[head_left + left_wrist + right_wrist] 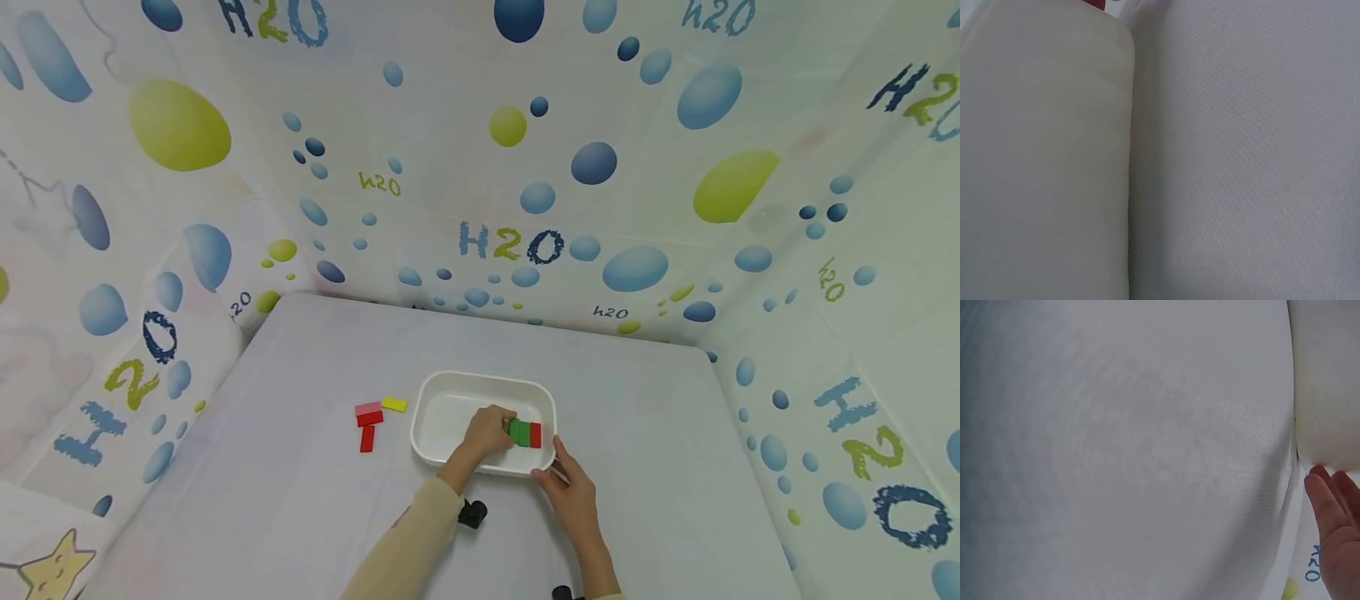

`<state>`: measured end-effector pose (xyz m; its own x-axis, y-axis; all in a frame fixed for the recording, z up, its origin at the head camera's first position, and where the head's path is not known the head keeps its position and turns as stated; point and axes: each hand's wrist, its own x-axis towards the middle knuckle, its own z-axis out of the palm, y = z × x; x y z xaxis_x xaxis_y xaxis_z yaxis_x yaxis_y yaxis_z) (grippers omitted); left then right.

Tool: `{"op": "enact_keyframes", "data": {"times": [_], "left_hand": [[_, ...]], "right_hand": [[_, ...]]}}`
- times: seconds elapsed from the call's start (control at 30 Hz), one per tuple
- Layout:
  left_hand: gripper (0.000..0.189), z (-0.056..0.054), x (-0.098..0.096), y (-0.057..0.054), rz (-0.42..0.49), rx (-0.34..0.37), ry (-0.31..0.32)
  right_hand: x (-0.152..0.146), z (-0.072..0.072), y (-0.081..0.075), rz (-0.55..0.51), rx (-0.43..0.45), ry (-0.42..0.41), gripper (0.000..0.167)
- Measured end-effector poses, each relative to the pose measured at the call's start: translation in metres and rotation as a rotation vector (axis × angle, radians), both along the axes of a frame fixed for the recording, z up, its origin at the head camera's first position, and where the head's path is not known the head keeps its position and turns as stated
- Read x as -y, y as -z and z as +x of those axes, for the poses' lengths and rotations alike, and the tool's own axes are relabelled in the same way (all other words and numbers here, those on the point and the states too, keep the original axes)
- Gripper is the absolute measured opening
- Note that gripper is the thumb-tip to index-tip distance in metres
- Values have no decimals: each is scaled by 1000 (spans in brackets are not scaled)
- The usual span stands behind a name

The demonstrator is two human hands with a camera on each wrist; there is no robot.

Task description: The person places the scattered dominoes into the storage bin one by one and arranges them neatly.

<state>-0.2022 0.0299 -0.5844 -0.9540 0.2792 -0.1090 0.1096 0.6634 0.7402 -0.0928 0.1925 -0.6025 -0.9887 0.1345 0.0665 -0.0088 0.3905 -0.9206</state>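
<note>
A white tray (450, 408) stands on the table, its outer wall filling the left of the left wrist view. Inside it, my left hand (489, 430) has its curled fingertips at a green block (513, 428) and pinches it. Against that sits another green block (523, 433), with a red block (536, 435) at the right end of the row. At the tray's front right corner, my right hand (573, 492) rests with thumb by the front rim and fingers along the right side. The right wrist view shows its straight fingertips (1311, 481) touching the outer wall.
Left of the tray lie a yellow block (394, 404), a pink block (368, 408), a red block (370, 419) and another red block (367, 438). A black wrist device (472, 513) sits at the left sleeve (412, 533). Printed curtains surround the table (300, 500).
</note>
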Motion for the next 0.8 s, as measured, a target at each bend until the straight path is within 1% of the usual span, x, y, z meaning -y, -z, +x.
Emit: {"op": "enact_keyframes", "data": {"times": [0.27,0.4,0.47,0.57,0.7,0.8], "left_hand": [[55,2,0,0,-36,-15,9],[60,3,1,-3,-60,-36,8],[61,3,2,-5,-57,-77,1],[59,4,4,-10,-36,-176,-12],[55,9,12,-19,34,-314,-28],[51,16,22,-30,96,-399,-51]], "right_hand": [[0,2,-2,-14,-6,-11,73],[1,2,-3,-15,-12,-7,74],[2,2,-4,-7,-18,-5,74],[2,2,-5,-3,-17,-2,73],[1,2,-5,-10,3,-3,75],[0,1,-4,-7,16,-2,75]]}}
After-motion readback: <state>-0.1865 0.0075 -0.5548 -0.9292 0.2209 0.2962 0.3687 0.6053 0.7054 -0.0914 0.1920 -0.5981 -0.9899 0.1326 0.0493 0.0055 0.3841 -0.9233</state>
